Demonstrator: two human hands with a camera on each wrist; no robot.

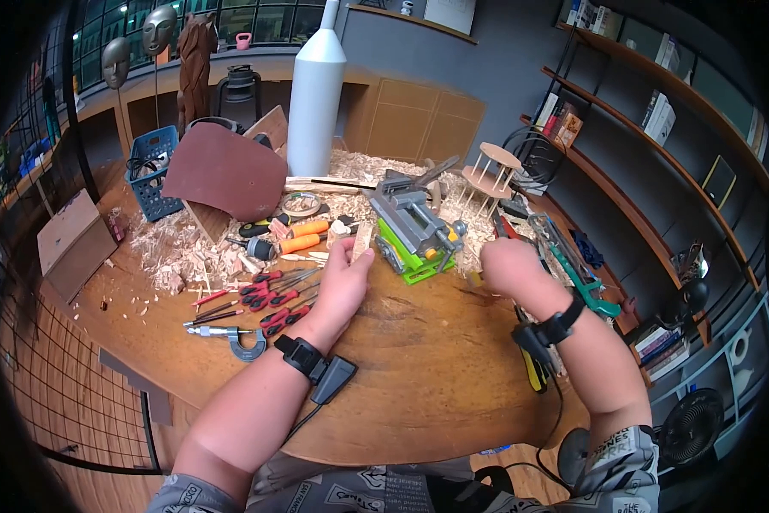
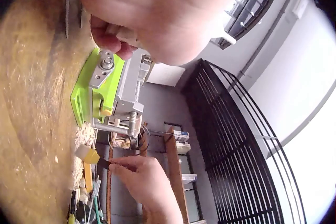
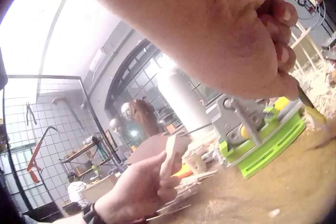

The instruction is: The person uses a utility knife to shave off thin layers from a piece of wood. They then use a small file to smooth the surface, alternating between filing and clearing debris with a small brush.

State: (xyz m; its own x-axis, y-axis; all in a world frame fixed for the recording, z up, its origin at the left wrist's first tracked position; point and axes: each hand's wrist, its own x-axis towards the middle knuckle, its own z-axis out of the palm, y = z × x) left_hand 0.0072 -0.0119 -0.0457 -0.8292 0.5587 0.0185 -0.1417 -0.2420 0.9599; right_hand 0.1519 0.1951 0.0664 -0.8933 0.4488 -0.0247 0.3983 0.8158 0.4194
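My left hand [image 1: 343, 278] grips a small pale wooden piece [image 1: 362, 239] upright, thumb along its side, left of the green and grey bench vise [image 1: 414, 231]. In the right wrist view, the wooden piece [image 3: 169, 155] sticks up past the fingers. My right hand [image 1: 514, 267], right of the vise, holds a brush-like tool [image 2: 90, 154] with a dark handle and a yellow end. That yellow end points down close over the tabletop. Most of the handle is hidden inside my right hand [image 2: 142, 182]. The vise jaws show nothing clamped between them.
Red-handled files [image 1: 269, 295], a micrometer [image 1: 243, 342] and orange-handled tools [image 1: 307, 229] lie on the left. Wood shavings [image 1: 179, 248] cover the back. A tall white bottle [image 1: 316, 111], a small wooden stand [image 1: 491, 171] and a green-framed saw [image 1: 577, 274] stand around the wooden table [image 1: 419, 368].
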